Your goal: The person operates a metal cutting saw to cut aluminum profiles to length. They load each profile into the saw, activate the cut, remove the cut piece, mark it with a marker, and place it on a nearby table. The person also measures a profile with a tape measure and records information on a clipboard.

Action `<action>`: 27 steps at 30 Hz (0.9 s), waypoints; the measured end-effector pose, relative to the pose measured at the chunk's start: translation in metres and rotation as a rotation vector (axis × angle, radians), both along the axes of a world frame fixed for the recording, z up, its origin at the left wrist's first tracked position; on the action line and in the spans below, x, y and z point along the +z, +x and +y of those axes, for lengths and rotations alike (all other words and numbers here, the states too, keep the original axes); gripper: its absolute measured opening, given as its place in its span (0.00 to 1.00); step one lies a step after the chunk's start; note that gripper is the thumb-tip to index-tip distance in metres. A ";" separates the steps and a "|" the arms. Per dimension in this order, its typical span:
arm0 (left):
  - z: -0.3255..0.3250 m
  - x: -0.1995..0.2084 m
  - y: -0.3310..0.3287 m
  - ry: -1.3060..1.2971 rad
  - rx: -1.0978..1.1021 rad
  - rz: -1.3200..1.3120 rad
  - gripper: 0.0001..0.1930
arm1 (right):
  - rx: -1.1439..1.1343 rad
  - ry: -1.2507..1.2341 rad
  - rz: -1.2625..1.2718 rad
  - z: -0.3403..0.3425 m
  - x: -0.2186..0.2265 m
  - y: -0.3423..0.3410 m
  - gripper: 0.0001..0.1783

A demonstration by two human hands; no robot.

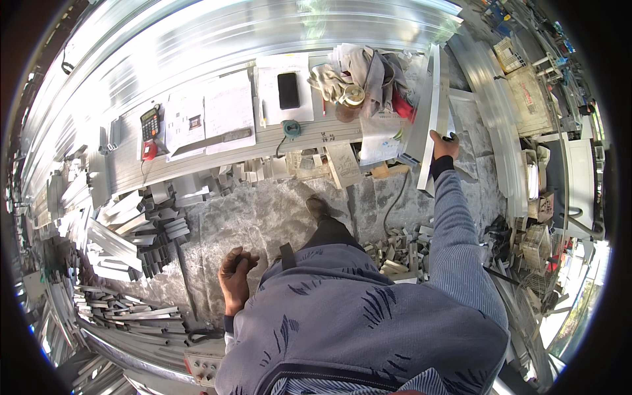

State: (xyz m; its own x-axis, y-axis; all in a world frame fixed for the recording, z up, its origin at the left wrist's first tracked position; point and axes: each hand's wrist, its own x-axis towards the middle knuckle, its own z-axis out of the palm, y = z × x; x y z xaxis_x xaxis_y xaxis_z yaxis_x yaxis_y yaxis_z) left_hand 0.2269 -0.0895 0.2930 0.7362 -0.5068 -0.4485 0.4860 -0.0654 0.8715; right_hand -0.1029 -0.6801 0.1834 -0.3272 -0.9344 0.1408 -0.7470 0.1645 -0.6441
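Observation:
My right hand (pixel 445 145) reaches forward to the right end of the workbench, its fingers closed around the edge of a long pale aluminium profile (pixel 434 99). Beside that profile lie papers (pixel 380 141) and a grey cloth (pixel 374 72). My left hand (pixel 236 273) hangs low beside my apron, over the floor. Its fingers are curled inward, with a dark patch among them; whether that is an object cannot be made out. Nearest to it on the left is a stack of cut metal pieces (pixel 122 237).
On the bench (pixel 125 168) lie a phone (pixel 288 91), a calculator (pixel 151 124), a tape measure (pixel 291 129), a red tape measure (pixel 150 151), a long flat metal strip (pixel 210 143) and a tape roll (pixel 351 97). Offcuts (pixel 395 257) sit on the floor; long profiles (pixel 487 112) stand right.

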 end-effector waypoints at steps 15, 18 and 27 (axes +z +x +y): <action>-0.056 0.010 -0.001 0.180 0.078 -0.032 0.16 | -0.187 0.102 0.211 -0.105 -0.066 0.068 0.48; -0.060 0.013 -0.001 0.201 0.083 -0.041 0.16 | -0.210 0.094 0.250 -0.103 -0.065 0.073 0.49; -0.072 0.017 0.002 0.282 0.026 -0.070 0.16 | -0.224 0.134 0.233 -0.096 -0.053 0.079 0.51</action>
